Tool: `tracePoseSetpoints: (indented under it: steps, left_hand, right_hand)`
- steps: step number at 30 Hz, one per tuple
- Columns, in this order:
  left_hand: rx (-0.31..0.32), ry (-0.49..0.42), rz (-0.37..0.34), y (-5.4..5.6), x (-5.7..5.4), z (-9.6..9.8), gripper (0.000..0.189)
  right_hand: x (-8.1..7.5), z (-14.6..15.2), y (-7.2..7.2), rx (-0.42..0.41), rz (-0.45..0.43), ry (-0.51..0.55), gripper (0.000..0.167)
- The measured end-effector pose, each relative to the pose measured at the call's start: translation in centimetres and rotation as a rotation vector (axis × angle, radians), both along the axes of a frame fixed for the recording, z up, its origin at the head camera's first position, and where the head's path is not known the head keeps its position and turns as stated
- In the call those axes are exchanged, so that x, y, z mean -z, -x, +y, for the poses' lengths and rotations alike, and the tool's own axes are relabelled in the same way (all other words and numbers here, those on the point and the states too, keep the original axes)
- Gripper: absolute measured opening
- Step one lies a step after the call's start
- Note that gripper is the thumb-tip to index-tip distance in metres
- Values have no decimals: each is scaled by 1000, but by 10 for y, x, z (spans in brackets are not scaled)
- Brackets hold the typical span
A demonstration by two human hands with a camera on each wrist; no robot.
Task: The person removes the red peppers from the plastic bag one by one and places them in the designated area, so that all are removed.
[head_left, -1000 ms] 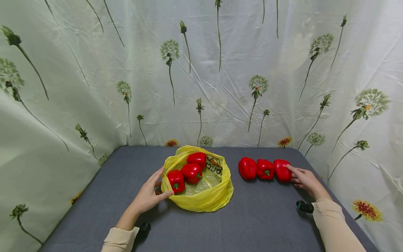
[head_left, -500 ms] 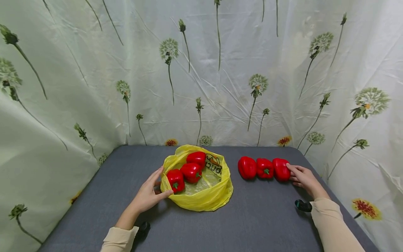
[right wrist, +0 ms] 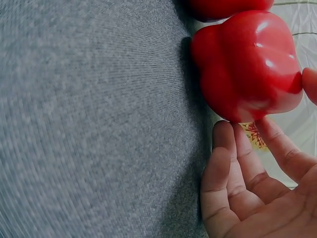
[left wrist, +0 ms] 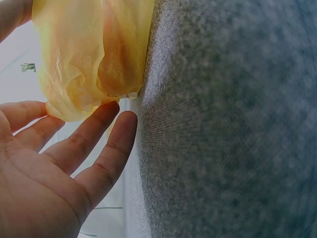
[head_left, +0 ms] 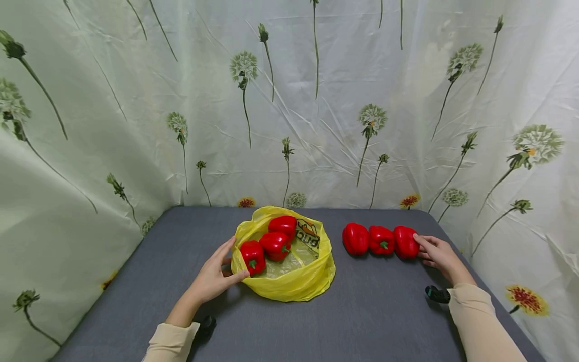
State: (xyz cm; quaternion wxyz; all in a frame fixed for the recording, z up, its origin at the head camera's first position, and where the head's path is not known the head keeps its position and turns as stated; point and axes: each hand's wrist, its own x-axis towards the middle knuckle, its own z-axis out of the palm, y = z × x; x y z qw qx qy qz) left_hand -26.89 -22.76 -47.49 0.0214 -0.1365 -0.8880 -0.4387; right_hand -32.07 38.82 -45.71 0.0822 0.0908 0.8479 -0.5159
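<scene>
A yellow plastic bag (head_left: 296,289) stands with its mouth open upward, three red bell peppers (head_left: 276,247) lying inside. My left hand (head_left: 209,279) is at the bag's left side, fingers spread and lightly bent, thumb at the near rim. In the left wrist view, fingertips (left wrist: 110,110) touch the thin yellow plastic. Three more red bell peppers stand in a row to the right of the bag. At the rightmost bell pepper (head_left: 406,243) is my right hand (head_left: 441,260), its relaxed fingers touching the side. The right wrist view shows fingertips (right wrist: 224,130) against that pepper's skin.
The grey cloth-covered table (head_left: 344,311) runs back to a pale curtain (head_left: 325,125) printed with dandelions. Beside the pepper row's right end, the middle pepper (head_left: 381,240) and the left pepper (head_left: 355,240) sit close together. Black wrist devices (head_left: 437,294) hang beneath both forearms.
Both hands, the bag and the peppers keep their places; only the head view shifts very slightly.
</scene>
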Motion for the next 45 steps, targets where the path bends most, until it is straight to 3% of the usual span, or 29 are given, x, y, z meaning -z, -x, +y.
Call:
tracePoseSetpoints:
  steps: [29, 38, 45]
  left_hand:
    - [-18, 10, 0, 2, 4, 0, 107]
    - [-19, 17, 2, 3, 4, 0, 107]
    - [-19, 16, 3, 2, 4, 0, 107]
  right_hand:
    - [-4, -4, 2, -4, 16, -54, 82]
    - [-15, -3, 5, 121, 114, -82, 75]
    - [-38, -20, 9, 221, 209, -79, 62]
